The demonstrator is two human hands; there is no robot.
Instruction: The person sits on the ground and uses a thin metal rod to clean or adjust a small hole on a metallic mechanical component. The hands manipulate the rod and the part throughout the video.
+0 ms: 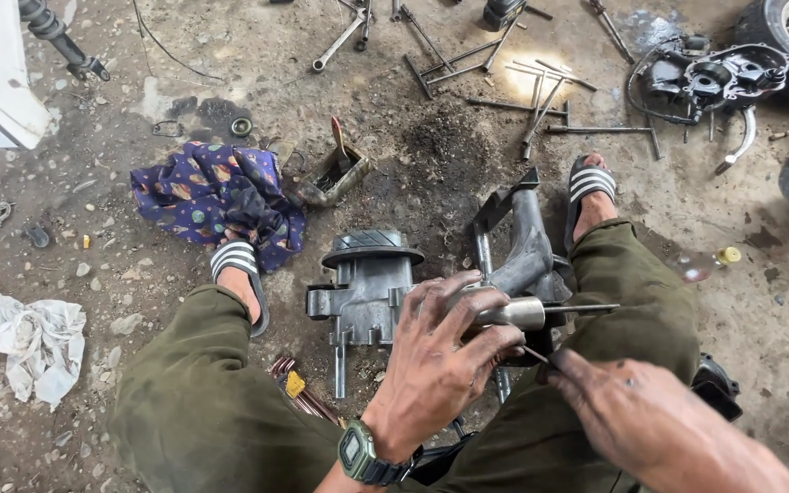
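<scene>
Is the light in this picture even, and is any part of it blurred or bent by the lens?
Head view: soft daylight with weak shadows; one bright patch of glare on the ground among the metal rods. The left hand and the metal cylinder are sharp; the right hand is slightly blurred. The edges curve a little, wide-angle style.

Steel cylinder (515, 313): smooth, bright metal with a dull shine.
Engine casing (364, 288): grey cast metal, matt, grimy.
Hands: left hand (440, 361) and right hand (636, 411) smeared with dark grease.
Floor (760, 301): rough concrete, dusty, oil-stained.
Patterned rag (216, 192): soft printed cloth, blue.
White rag (25, 338): crumpled, soiled cloth.
</scene>
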